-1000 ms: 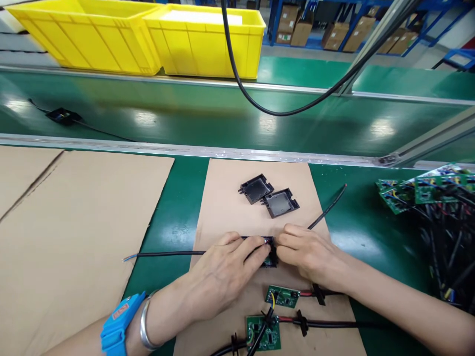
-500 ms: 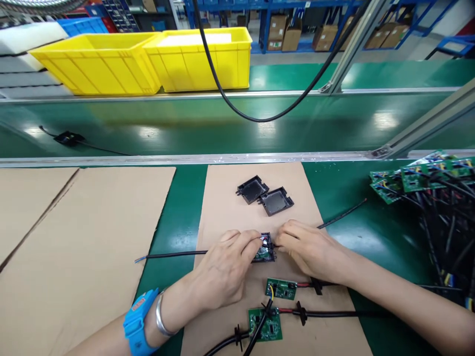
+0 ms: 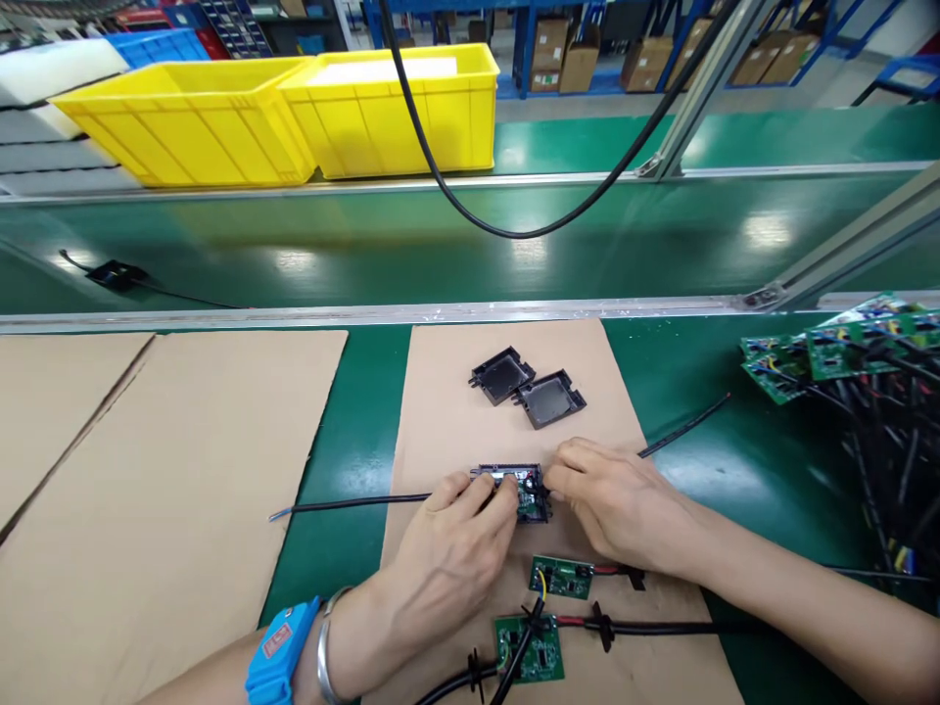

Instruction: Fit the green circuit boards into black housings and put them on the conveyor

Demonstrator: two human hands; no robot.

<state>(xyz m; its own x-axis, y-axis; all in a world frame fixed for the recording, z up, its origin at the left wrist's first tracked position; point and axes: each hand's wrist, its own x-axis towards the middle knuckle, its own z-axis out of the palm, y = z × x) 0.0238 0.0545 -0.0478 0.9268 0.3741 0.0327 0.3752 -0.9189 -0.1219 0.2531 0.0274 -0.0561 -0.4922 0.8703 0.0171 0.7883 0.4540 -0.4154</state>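
A black plastic case [image 3: 544,509] with a green circuit board [image 3: 530,490] in it lies on the cardboard. My left hand [image 3: 459,539] is closed on its left part, fingertips over the board. Pinched at the case's right end, my right hand [image 3: 609,499] grips a black cable [image 3: 682,429], whose far end sticks out behind the hand. Another black cable [image 3: 352,503] runs leftward from under my left hand to bare wire ends. Nearer to me lie two loose boards, an upper board [image 3: 559,578] and a lower board [image 3: 540,658], with cables attached.
Two open case halves, one left [image 3: 503,374] and one right [image 3: 550,399], lie beyond my hands. Wired boards [image 3: 844,352] are heaped at right. A cardboard sheet [image 3: 183,470] covers the left. Yellow bins [image 3: 191,127] stand behind, and a black cable [image 3: 514,235] hangs overhead.
My left fingers have shifted down and left, uncovering more of the case's top edge and board. My right hand stays at the case's right end. The view has shifted slightly.
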